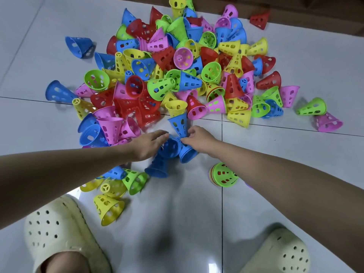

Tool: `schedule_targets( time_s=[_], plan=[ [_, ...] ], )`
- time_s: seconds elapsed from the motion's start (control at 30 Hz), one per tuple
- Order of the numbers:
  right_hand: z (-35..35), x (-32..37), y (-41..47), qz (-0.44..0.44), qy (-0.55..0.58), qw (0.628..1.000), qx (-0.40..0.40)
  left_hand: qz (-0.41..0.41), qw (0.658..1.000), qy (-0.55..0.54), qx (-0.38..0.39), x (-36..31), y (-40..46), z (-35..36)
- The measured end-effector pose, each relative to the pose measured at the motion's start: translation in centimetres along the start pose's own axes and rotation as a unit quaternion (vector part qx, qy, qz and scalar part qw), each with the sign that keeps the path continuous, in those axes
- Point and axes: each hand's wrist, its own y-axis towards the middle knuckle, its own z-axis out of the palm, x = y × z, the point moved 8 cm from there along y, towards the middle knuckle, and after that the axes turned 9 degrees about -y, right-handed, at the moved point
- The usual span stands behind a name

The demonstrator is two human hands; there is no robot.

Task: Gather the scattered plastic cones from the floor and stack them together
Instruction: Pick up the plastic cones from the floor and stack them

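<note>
Cream perforated clogs [59, 233] fill the bottom corners of the frame, nearest the camera. Just above the middle, the right hand [199, 139] pinches the narrow end of a blue cone [179, 125], while the left hand [149, 144] lies flat with straight fingers over a cluster of blue cones [167, 152] on the tiled floor [295, 174]. Right of them, lower centre, stands a small nested stack with a green cone outermost [223, 175]. Beyond the hands, a large heap of loose cones [177, 66] spreads across the upper half, with strays at its edges. Judging by this, stacking has barely begun; nearly everything remains to be gathered.
</note>
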Motion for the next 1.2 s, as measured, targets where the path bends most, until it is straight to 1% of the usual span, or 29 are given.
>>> schedule_targets(
  time_s=[0.17, 0.23, 0.33, 0.53, 0.63, 0.73, 0.8, 0.87, 0.93, 1.0, 1.1, 1.13, 1.2],
  plan=[
    [-0.4, -0.7, 0.3, 0.016, -0.009, 1.0, -0.011, -0.096, 0.993, -0.068, -0.03, 1.0, 1.2, -0.1],
    [-1.0, -0.8, 0.5, 0.018, -0.009, 1.0, -0.024, -0.124, 0.987, -0.104, -0.012, 1.3, 1.7, 0.4],
    [-1.6, -1.1, 0.9, 0.02, -0.002, 0.999, -0.039, -0.148, 0.977, -0.15, 0.03, 1.5, 1.9, 1.2],
    [-2.9, -1.7, 1.5, 0.024, 0.044, 0.995, -0.081, -0.158, 0.971, -0.178, 0.018, 1.7, 1.3, 1.1],
    [-4.4, -1.8, 1.5, 0.019, 0.055, 0.991, -0.121, -0.124, 0.972, -0.199, 0.001, 0.5, 0.9, 0.2],
    [-5.7, -1.7, 1.5, 0.01, 0.073, 0.987, -0.143, -0.05, 0.975, -0.213, -0.046, -1.8, 0.5, -1.6],
    [-5.8, -1.5, 1.5, 0.004, 0.077, 0.987, -0.139, 0.001, 0.97, -0.223, -0.092, -3.2, 0.1, -3.1],
    [-5.1, -1.0, 1.5, -0.007, 0.056, 0.992, -0.111, 0.045, 0.966, -0.219, -0.131, -4.7, -0.4, -4.6],
    [-3.4, -0.3, 1.3, -0.024, -0.003, 0.998, -0.061, 0.081, 0.959, -0.215, -0.163, -5.7, -0.7, -6.1],
    [-1.8, 0.3, 0.5, -0.038, -0.106, 0.993, -0.02, 0.102, 0.952, -0.224, -0.184, -6.3, -0.9, -7.4],
    [-0.5, 0.4, -0.4, -0.044, -0.241, 0.969, -0.008, 0.119, 0.946, -0.224, -0.201, -7.0, -1.2, -8.2],
    [-0.2, 0.4, -0.5, -0.046, -0.264, 0.963, -0.01, 0.124, 0.945, -0.223, -0.204, -7.2, -1.2, -8.3],
    [0.1, 0.2, -0.5, -0.041, -0.266, 0.963, -0.003, 0.135, 0.943, -0.223, -0.205, -7.4, -1.2, -8.3]
  ],
)
